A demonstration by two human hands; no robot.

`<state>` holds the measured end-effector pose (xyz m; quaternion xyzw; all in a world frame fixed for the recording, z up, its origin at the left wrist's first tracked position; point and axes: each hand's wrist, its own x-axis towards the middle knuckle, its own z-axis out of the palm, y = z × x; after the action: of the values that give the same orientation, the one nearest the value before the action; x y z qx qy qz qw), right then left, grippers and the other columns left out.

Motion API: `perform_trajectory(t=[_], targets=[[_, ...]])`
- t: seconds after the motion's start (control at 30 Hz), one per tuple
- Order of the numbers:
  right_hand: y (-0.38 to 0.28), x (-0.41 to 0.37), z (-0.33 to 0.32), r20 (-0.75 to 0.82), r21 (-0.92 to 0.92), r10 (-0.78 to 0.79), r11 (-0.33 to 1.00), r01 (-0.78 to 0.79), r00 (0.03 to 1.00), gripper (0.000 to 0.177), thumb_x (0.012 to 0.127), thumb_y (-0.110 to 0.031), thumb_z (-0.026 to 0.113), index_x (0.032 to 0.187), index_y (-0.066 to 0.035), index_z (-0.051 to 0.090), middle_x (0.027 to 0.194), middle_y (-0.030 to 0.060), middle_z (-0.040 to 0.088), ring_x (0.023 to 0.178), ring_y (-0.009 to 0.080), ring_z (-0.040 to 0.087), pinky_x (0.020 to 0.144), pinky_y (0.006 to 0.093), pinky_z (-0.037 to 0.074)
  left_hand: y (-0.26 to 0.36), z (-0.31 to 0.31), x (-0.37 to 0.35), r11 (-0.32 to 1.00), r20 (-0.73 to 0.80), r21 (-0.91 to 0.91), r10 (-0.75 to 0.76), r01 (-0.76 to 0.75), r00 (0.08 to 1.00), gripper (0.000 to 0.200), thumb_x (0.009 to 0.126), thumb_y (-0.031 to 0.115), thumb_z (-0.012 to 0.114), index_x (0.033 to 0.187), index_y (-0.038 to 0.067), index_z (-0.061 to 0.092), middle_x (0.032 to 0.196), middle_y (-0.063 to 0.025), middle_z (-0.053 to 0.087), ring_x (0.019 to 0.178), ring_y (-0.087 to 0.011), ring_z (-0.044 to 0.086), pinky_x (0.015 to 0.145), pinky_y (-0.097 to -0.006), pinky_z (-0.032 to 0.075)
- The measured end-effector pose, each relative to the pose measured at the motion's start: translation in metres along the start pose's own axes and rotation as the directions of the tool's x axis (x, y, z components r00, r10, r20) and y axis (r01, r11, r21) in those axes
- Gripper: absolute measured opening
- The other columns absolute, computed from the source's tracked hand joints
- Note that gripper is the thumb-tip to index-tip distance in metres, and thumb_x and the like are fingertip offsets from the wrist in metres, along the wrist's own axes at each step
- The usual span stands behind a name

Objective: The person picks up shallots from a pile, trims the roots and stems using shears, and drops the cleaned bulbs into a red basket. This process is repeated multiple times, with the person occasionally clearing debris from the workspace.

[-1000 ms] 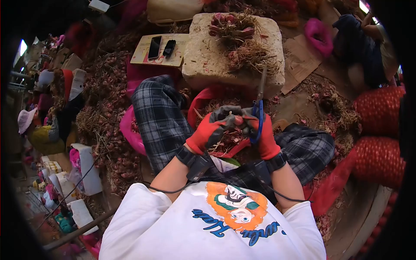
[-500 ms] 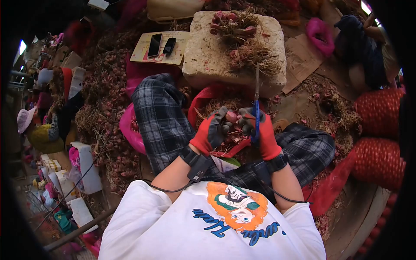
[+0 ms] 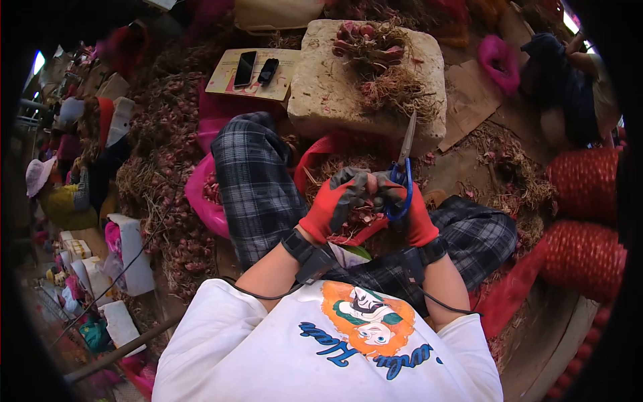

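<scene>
My left hand (image 3: 333,201), in a red glove with a dark grey palm, is closed around a reddish shallot (image 3: 370,184) in front of my lap. Scissors (image 3: 407,144) with blue handles are held in my right hand (image 3: 410,209), which wears a matching glove. Their blades point away from me, toward the foam block, and the fingers of this hand also meet the shallot. Both sets of fingertips partly cover it. Below the hands, a red mesh bag (image 3: 315,153) lies open with shallots and dry skins in it.
Bunched shallots (image 3: 367,43) with dry roots lie on a pale foam block (image 3: 321,87). A phone (image 3: 245,69) and a small black device (image 3: 268,70) rest on a board to its left. Shallots (image 3: 167,167) are heaped at left; full red net sacks (image 3: 586,258) stand right. Another person (image 3: 559,80) sits upper right.
The scissors have turned, so both blue handle loops now face the camera. My hands have drawn closer together, and the shallot is more covered by fingers.
</scene>
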<state>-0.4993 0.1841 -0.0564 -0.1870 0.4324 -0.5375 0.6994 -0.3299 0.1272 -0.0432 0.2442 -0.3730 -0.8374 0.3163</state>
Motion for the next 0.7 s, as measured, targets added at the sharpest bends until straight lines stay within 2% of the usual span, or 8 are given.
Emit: perform_trajectory(t=[0.03,0.1,0.17,0.27,0.3,0.43,0.67,0.7], targets=[[0.000,0.000,0.003,-0.010,-0.017,-0.013,1.000,0.013,1.000,0.030,0.086,-0.023,0.059,0.103,0.002,0.058,0.075,0.0066,0.062,0.060,0.0114,0.058,0.053,0.0239,0.048,0.006,-0.010,-0.002,0.987,-0.046,0.061,-0.146,0.149,0.988,0.021,0.096,0.023,0.047,0.097,0.005,0.057,0.089,-0.0006,0.056,0.077,-0.0066,0.054,0.069,-0.0201,0.046],[-0.001,0.002,0.010,-0.027,-0.049,-0.045,0.998,0.043,0.999,0.031,0.087,-0.024,0.058,0.104,0.002,0.057,0.078,0.0075,0.062,0.059,0.0108,0.058,0.052,0.0239,0.048,-0.003,-0.024,0.000,0.841,0.055,-0.474,-0.268,0.261,0.962,0.020,0.096,0.022,0.049,0.100,0.004,0.058,0.090,-0.0024,0.058,0.081,-0.0107,0.058,0.072,-0.0225,0.050],[-0.005,0.000,0.011,-0.014,-0.059,-0.019,0.998,0.018,1.000,0.032,0.088,-0.025,0.057,0.106,0.002,0.056,0.083,0.0083,0.062,0.059,0.0105,0.058,0.053,0.0238,0.048,-0.011,-0.035,-0.001,0.530,0.131,-0.803,-0.291,0.274,0.948,0.020,0.095,0.021,0.049,0.105,0.005,0.057,0.096,-0.0059,0.061,0.085,-0.0173,0.062,0.074,-0.0262,0.056],[0.001,-0.002,0.002,0.064,-0.057,-0.092,0.994,0.096,0.994,0.030,0.088,-0.020,0.059,0.109,0.001,0.054,0.087,0.0080,0.062,0.061,0.0087,0.056,0.053,0.0225,0.047,-0.003,-0.027,-0.008,0.597,0.048,-0.774,-0.279,0.212,0.959,0.021,0.095,0.019,0.050,0.109,0.005,0.057,0.100,-0.0063,0.061,0.084,-0.0163,0.062,0.073,-0.0261,0.055],[-0.001,-0.003,0.008,0.069,-0.085,-0.113,0.989,0.119,0.991,0.029,0.087,-0.018,0.060,0.109,0.001,0.054,0.087,0.0076,0.062,0.061,0.0082,0.056,0.053,0.0222,0.047,-0.002,-0.030,-0.010,0.605,0.138,-0.744,-0.278,0.284,0.951,0.025,0.094,0.019,0.051,0.115,0.006,0.054,0.106,-0.0068,0.060,0.090,-0.0162,0.060,0.077,-0.0259,0.054],[-0.009,-0.006,0.026,0.037,-0.339,-0.288,0.897,0.284,0.957,0.024,0.083,-0.010,0.064,0.103,0.000,0.057,0.088,0.0055,0.062,0.073,0.0104,0.058,0.066,0.0244,0.048,-0.008,-0.026,-0.021,0.919,-0.016,-0.327,-0.240,0.221,0.971,0.036,0.094,0.021,0.052,0.127,0.008,0.044,0.112,-0.0030,0.055,0.098,-0.0102,0.056,0.084,-0.0211,0.047],[-0.013,-0.012,0.035,0.153,-0.665,-0.442,0.616,0.423,0.884,0.022,0.080,-0.008,0.066,0.100,-0.001,0.060,0.091,0.0053,0.063,0.082,0.0115,0.058,0.075,0.0265,0.047,0.019,-0.001,-0.015,0.886,0.231,-0.339,-0.248,0.317,0.941,0.044,0.094,0.025,0.053,0.130,0.003,0.042,0.100,-0.0002,0.054,0.076,-0.0084,0.048,0.067,-0.0188,0.042],[-0.008,-0.013,0.030,0.101,-0.612,-0.420,0.689,0.389,0.902,0.022,0.080,-0.008,0.066,0.100,-0.001,0.059,0.092,0.0058,0.063,0.083,0.0122,0.058,0.076,0.0267,0.047,0.016,-0.006,-0.014,0.874,0.180,-0.395,-0.230,0.284,0.956,0.044,0.094,0.024,0.052,0.131,0.003,0.042,0.101,-0.0009,0.054,0.078,-0.0092,0.049,0.068,-0.0193,0.044]])
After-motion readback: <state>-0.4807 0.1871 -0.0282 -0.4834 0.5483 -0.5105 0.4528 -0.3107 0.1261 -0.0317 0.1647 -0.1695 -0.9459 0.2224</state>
